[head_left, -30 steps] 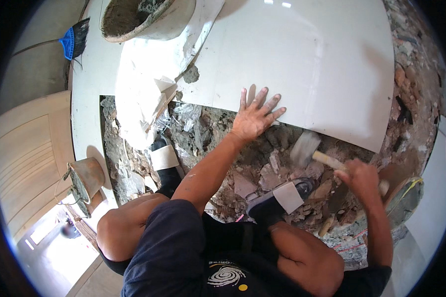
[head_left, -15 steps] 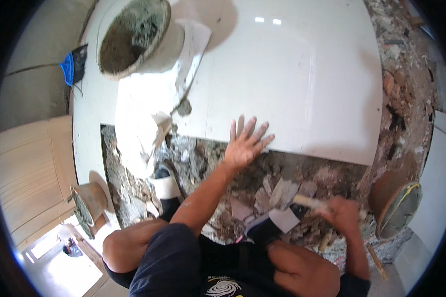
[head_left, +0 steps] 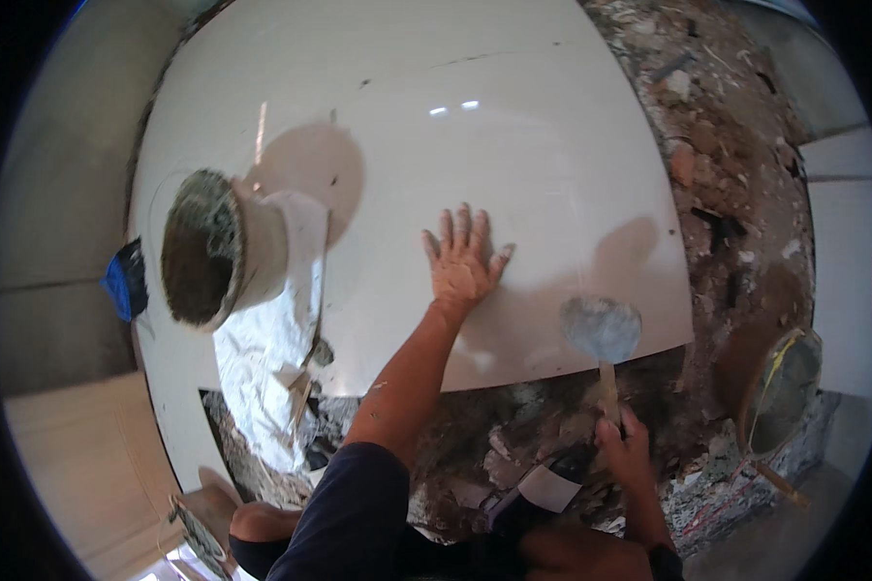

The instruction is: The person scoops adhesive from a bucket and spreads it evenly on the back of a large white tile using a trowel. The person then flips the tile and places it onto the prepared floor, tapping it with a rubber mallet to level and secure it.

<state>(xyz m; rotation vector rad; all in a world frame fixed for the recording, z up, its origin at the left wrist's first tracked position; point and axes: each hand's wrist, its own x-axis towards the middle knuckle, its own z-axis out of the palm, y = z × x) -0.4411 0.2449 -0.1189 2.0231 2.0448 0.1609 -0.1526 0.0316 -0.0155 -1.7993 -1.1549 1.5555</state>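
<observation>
While left hand [head_left: 460, 263] presses white tile [head_left: 513, 155] – fingers spread flat; right hand [head_left: 622, 447] – fingers grasping mallet [head_left: 603, 334]

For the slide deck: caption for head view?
Left hand flat on white tile; right hand holds rubber mallet over it.

Bucket [head_left: 208, 247] stands left on the tile [head_left: 513, 165]; rubble bed [head_left: 746, 194] lies right and near; pan [head_left: 780, 392] far right

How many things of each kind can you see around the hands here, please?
Large white glossy floor tile: 1
Mortar-caked buckets: 2
Grey-headed rubber mallet with wooden handle: 1
Blue cloth: 1
Hands, left and right: 2
Total: 7
</observation>
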